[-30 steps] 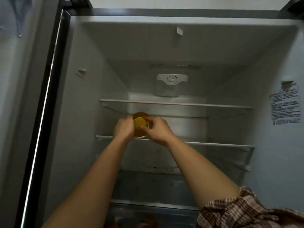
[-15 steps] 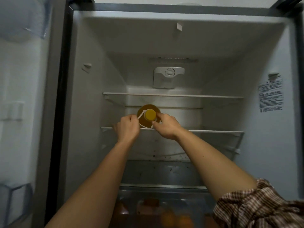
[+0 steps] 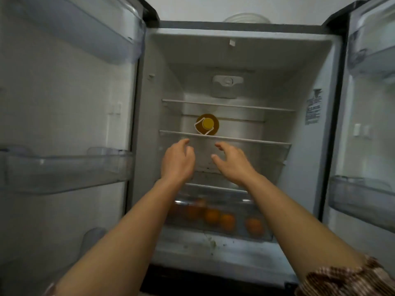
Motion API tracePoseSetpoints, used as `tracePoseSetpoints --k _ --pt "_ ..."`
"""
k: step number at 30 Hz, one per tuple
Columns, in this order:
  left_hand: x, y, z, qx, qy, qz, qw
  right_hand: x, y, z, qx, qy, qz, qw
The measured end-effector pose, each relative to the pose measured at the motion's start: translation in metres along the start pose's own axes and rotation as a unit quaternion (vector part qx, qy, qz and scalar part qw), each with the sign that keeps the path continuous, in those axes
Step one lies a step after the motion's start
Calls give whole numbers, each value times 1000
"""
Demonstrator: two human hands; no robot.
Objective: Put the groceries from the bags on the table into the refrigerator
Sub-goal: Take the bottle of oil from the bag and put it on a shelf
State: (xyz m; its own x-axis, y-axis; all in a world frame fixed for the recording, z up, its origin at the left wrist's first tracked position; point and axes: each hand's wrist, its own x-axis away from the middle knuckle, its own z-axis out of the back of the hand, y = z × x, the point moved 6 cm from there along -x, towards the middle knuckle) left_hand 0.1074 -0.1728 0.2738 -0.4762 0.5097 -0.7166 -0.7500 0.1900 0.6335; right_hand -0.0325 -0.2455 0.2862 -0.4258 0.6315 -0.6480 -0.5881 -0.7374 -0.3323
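The refrigerator (image 3: 316,67) stands open in front of me with both doors swung wide. A bottle of yellow liquid (image 3: 207,124), with a yellow cap and a white handle, stands alone on the middle glass shelf (image 3: 256,141), left of centre. My left hand (image 3: 177,160) and my right hand (image 3: 233,162) hover just in front of and below that shelf's edge, apart from the bottle. Both hands hold nothing and their fingers are spread.
Several oranges (image 3: 213,216) lie in the clear bottom drawer. The left door (image 3: 64,116) and the right door (image 3: 369,116) carry clear plastic bins. The top glass shelf (image 3: 245,106) holds nothing. A transparent bowl (image 3: 245,18) sits on top of the fridge.
Both hands have let go of the bottle and drawn back toward me, out past the shelf edge. The view has pulled back, showing both doors and the drawer of oranges.
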Motion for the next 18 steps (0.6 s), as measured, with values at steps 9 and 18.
tracePoseSetpoints --k 9,18 --pt "160 32 155 -200 37 -118 972 146 -109 9 -145 23 72 987" --pt "263 -15 362 -349 80 -19 934 247 -313 -42 -222 -46 239 944"
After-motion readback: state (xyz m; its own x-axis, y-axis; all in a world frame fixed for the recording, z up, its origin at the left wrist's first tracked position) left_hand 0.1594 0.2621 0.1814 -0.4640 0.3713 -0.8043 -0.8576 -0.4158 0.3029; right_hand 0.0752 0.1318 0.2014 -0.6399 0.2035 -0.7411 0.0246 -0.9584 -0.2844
